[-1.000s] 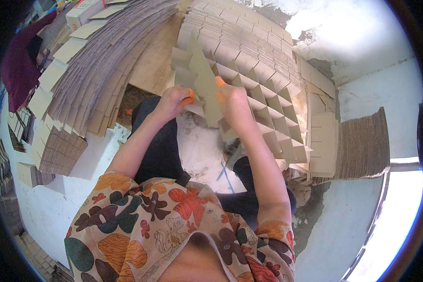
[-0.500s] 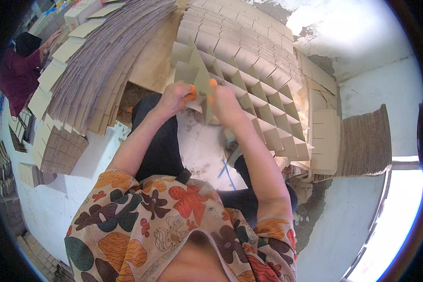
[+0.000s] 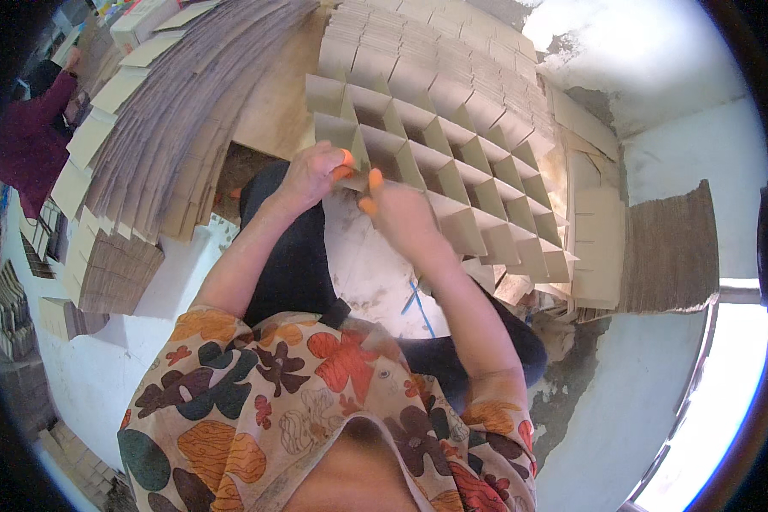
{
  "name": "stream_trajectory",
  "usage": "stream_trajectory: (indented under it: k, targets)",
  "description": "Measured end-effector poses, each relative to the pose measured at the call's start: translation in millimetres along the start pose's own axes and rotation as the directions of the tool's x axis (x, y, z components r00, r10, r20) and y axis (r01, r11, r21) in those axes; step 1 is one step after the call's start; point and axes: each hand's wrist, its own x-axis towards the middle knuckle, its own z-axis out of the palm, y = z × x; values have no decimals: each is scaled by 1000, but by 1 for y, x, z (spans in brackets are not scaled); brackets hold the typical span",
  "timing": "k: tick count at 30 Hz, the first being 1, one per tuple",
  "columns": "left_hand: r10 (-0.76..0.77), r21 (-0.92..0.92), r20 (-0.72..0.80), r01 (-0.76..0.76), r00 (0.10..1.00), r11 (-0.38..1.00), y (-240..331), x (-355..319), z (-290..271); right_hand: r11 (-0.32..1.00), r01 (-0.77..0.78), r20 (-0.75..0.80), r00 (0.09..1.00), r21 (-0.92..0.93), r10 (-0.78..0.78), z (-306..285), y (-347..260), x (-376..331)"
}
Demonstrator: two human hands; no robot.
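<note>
In front of me a cardboard divider grid (image 3: 450, 169) of crossed, slotted strips stands with its cells facing up. My left hand (image 3: 314, 177), with an orange finger cover, pinches the near left corner of the grid. My right hand (image 3: 404, 215), also with orange covers on its fingertips, is closed at the near edge of the same corner, just right of the left hand. The exact contact of its fingers with the cardboard is partly hidden. The grid's last strip on the left sits level with the others.
Behind the grid lie rows of stacked slotted cardboard strips (image 3: 418, 53). A long fanned stack of cardboard (image 3: 183, 111) stands to the left, a brown stack (image 3: 670, 252) at the right wall. A co-worker in a dark red top (image 3: 32, 141) is at the far left.
The strip that stood tilted up between my hands now sits down in the grid. My right hand has shifted slightly lower and nearer to me; the left has barely moved.
</note>
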Motion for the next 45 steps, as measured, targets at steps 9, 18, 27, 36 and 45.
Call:
stream_trajectory:
  k: [9, 18, 27, 36, 45]
  targets:
    - [154, 215, 147, -184, 977, 959, 30, 28, -18, 816, -530, -474, 794, -232, 381, -52, 195, 22]
    - [170, 136, 316, -221, 934, 966, -24, 105, 29, 943, -280, -20, 957, 179, 288, -48, 155, -24]
    - [39, 152, 523, -138, 851, 979, -23, 118, 29, 949, -200, -250, 958, -245, 138, -26, 131, -33]
    - [602, 801, -12, -353, 798, 483, 79, 80, -180, 841, -151, -665, 690, -519, -287, -116, 52, -88]
    - [9, 971, -185, 181, 983, 154, -124, 6, -284, 905, -102, -407, 910, -413, -83, -62, 97, -138]
